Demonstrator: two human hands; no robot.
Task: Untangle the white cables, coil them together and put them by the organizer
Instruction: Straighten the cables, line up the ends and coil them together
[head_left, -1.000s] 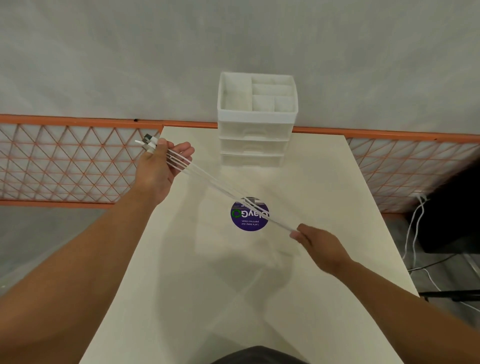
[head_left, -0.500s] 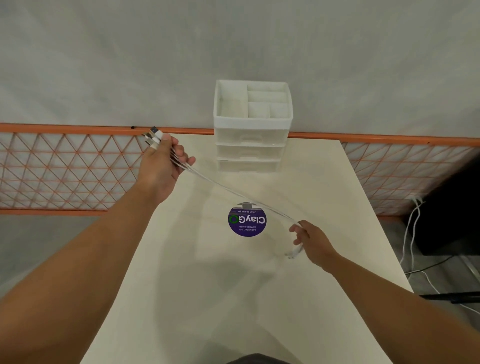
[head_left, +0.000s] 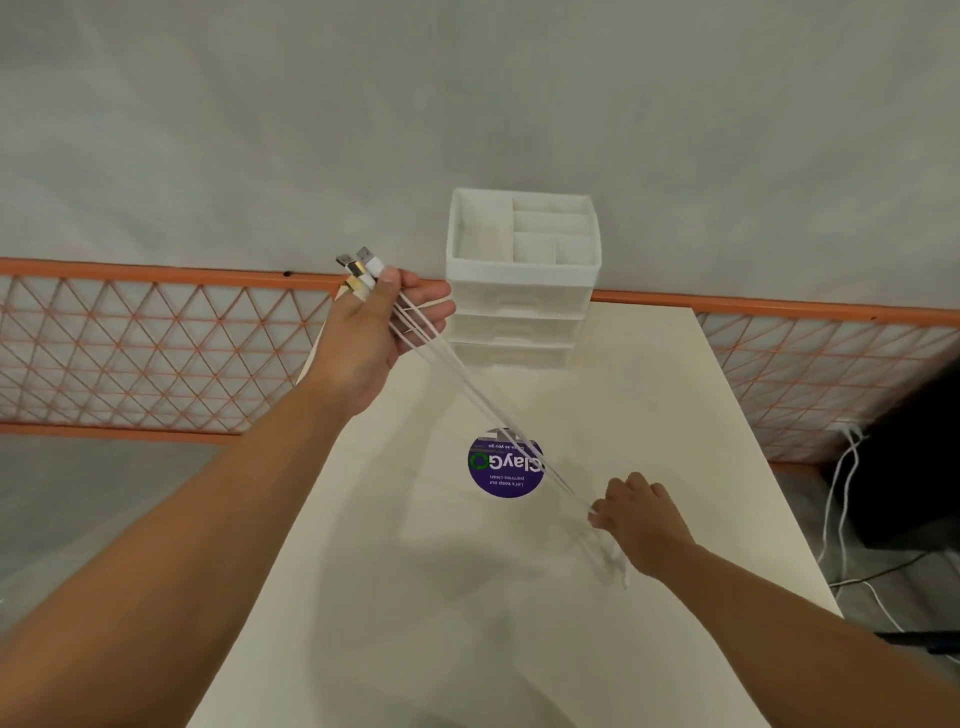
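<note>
Several white cables (head_left: 470, 395) stretch in a straight bundle above the cream table (head_left: 467, 623). My left hand (head_left: 374, 332) is raised left of the white drawer organizer (head_left: 522, 280) and pinches the cables just below their metal plugs (head_left: 358, 267), which stick up past my thumb. My right hand (head_left: 641, 525) is lower, near the table's right side, closed around the far part of the same bundle. The loose ends hang blurred under that hand. The organizer stands at the table's back edge against the wall.
A round purple sticker (head_left: 506, 465) lies on the table under the cables. An orange mesh fence (head_left: 156, 348) runs behind the table on both sides. White cords (head_left: 841, 499) dangle by dark equipment at the right, off the table.
The bundle, slack and curved half a second ago, is pulled straight again. My left hand has moved right, closer to the organizer; my right hand has slid a little along the cables.
</note>
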